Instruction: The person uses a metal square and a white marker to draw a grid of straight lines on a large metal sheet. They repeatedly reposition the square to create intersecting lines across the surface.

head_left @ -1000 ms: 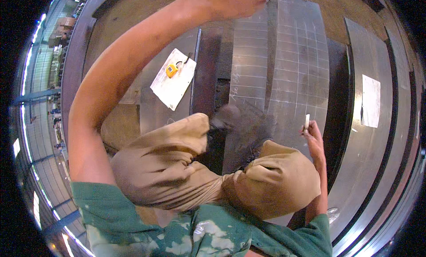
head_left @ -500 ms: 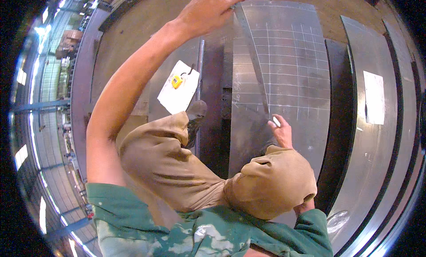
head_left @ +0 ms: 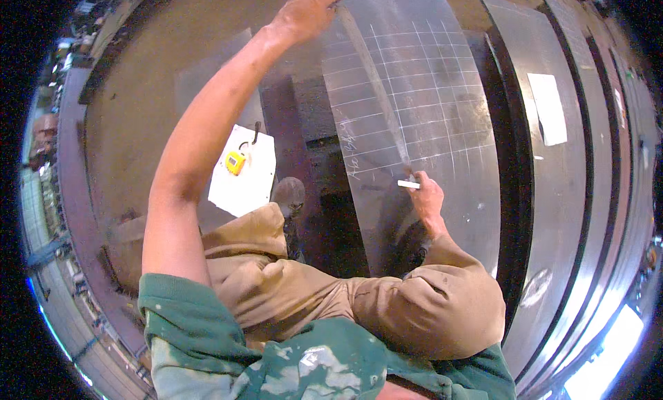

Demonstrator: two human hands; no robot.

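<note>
A large dark steel plate [head_left: 469, 165] in front of me bears a grid of thin white lines and some white scribbles. A long, narrow metal straightedge [head_left: 377, 82] lies lengthwise across the grid. At its far end, my left hand [head_left: 306, 13] is closed with its fingertips on the tip; part of the grip is hidden. My right hand [head_left: 428, 196] is at the near end, its fingers pinching a white chalk stick [head_left: 408, 184] that lies crosswise. Whether that hand also presses the straightedge I cannot tell.
To my left, a yellow tape measure [head_left: 235, 163] rests on a white sheet [head_left: 259, 182] with a dark, thin item beside it. My shoe [head_left: 289, 193] stands by the plate. More long steel plates [head_left: 552, 206] lie to the right, one carrying a white paper [head_left: 547, 108].
My view has swung, so the plate now looks slanted. The chalk in my right hand has turned from nearly lengthwise to crosswise. My left hand stays at the straightedge's far end.
</note>
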